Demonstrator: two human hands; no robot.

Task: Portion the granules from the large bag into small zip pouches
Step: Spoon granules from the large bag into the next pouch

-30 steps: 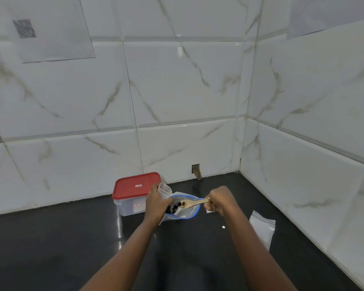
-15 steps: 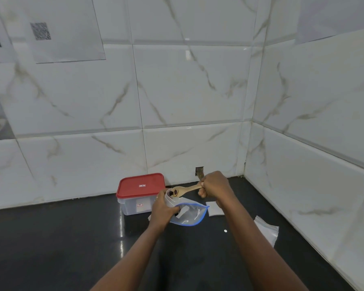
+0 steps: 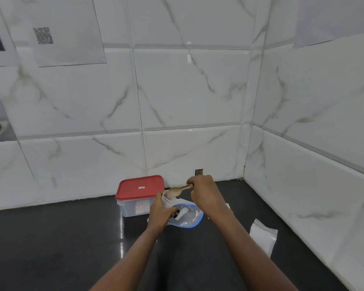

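Note:
On the black counter lies the large clear bag with a blue zip rim, mouth open, dark granules showing inside by my left fingers. My left hand grips a small clear pouch, held upright with its mouth open above the large bag. In my right hand is the handle of a wooden spoon, whose bowl is tipped over the mouth of the small pouch. Whether granules are in the spoon cannot be told.
A clear box with a red lid stands against the back wall, just left of my hands. Spare small zip pouches lie on the counter at the right, near the side wall. Tiled walls close the corner behind and to the right.
My right hand lifted the spoon out of the large bag and up to the small pouch's mouth, then tipped it there. My left hand kept holding the pouch.

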